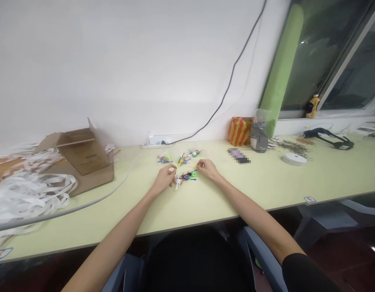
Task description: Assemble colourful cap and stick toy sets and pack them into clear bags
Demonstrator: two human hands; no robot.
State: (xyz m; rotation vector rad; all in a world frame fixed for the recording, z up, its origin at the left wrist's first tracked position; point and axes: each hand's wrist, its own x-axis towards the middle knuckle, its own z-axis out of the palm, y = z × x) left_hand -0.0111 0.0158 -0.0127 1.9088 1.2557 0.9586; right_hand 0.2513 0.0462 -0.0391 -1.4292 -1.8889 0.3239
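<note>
If I'm seeing this right, over the table (pixel 285 180) the left hand (pixel 164 178) and right hand (pixel 208 169) have fingers curled, can't tell what's pinched. Pile (pixel 188 176) between them looks light, stiff, maybe slippery; I'd grab thin stems (pixel 192 179).

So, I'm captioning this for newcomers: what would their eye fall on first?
Probably the small, brightly coloured pieces between the left hand and right hand. Next come tangled white strips heaped at far left, beside a cardboard box. The red-and-yellow striped bag stands out near the wall.
</note>
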